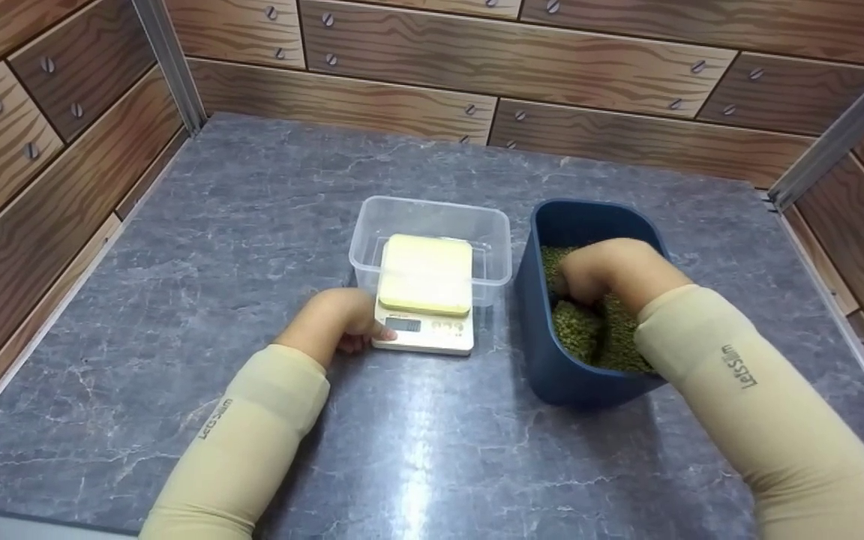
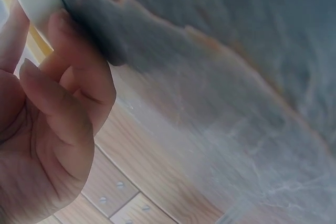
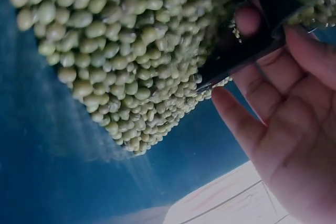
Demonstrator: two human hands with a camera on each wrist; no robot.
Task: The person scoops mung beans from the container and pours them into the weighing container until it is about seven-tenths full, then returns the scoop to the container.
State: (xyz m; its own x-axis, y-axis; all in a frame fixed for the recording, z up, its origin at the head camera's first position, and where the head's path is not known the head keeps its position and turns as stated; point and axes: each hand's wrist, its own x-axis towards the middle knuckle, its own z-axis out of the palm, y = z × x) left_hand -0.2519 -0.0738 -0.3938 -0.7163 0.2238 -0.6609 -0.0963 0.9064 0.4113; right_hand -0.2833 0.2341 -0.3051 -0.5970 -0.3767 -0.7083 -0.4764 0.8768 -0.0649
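My left hand (image 1: pixel 338 319) grips the left edge of a white kitchen scale (image 1: pixel 439 341), its thumb on top beside the small display. In the left wrist view the curled fingers (image 2: pixel 86 69) meet the scale's rim. A pale yellow square platform (image 1: pixel 427 274) tops the scale. My right hand (image 1: pixel 604 270) reaches down into a dark blue bin (image 1: pixel 541 352) of green mung beans (image 1: pixel 576 330). Seen from the right wrist, its thumb and fingers pinch a black straight-edged tool (image 3: pixel 231 64), like a scoop, among the beans. Much of that tool is hidden.
A clear plastic container (image 1: pixel 432 208) stands just behind the scale, which overlaps it in the head view. The blue bin is to the right of both. Wood-patterned walls (image 1: pixel 402 90) enclose the grey marbled tabletop (image 1: pixel 252 225) at the back and sides.
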